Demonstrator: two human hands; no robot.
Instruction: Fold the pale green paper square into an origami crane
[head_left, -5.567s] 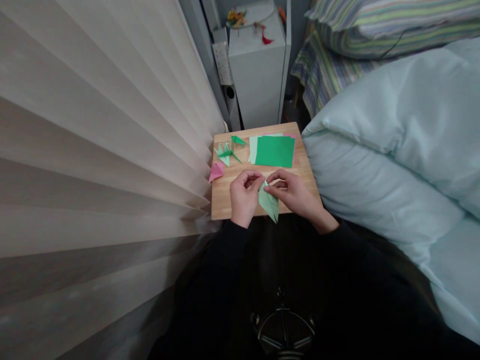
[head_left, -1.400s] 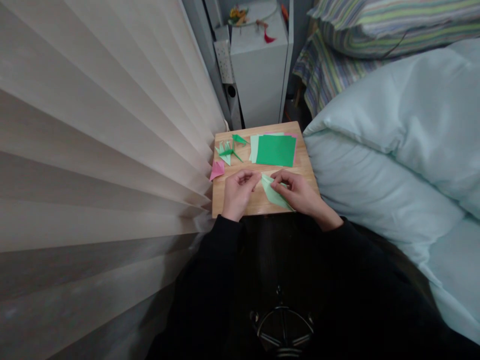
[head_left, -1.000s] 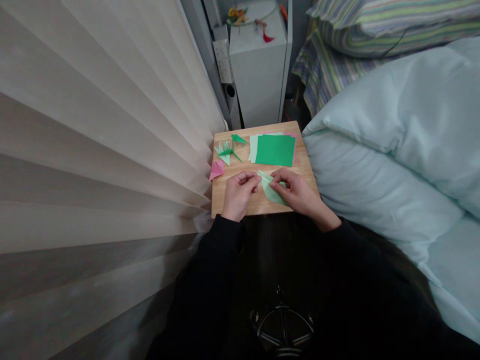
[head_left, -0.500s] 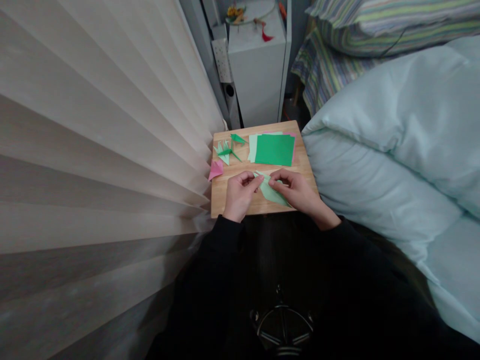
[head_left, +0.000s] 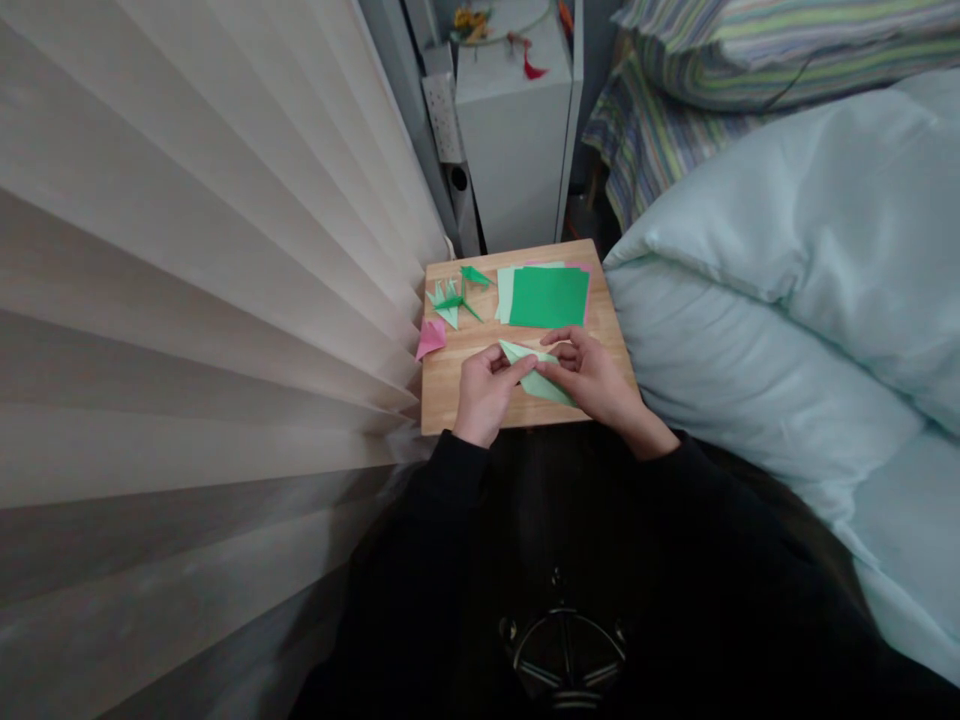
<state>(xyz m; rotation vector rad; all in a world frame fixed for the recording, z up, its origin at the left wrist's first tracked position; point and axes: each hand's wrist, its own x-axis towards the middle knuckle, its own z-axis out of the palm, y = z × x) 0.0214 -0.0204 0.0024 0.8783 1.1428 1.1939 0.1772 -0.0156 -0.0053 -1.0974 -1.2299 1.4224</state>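
Black sleeves (head_left: 461, 468) nearest; beyond them, mint paper (head_left: 547, 387) folded to a point, over the near part of the table (head_left: 442, 395), tip toward far left. Gripped near that tip by left hand (head_left: 484, 392), thumb on top, and farther along by right hand (head_left: 604, 385), forefinger raised. Past these, pink paper (head_left: 431, 339) at the table's left edge, green origami (head_left: 450, 303), stacked sheets (head_left: 550, 297), then a pale cabinet (head_left: 514, 150)

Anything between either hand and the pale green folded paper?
Nothing visible. The left hand pinches the pale green folded paper, and the right hand touches it. The stacked paper sheets lie just beyond the right hand's fingers, not in between.
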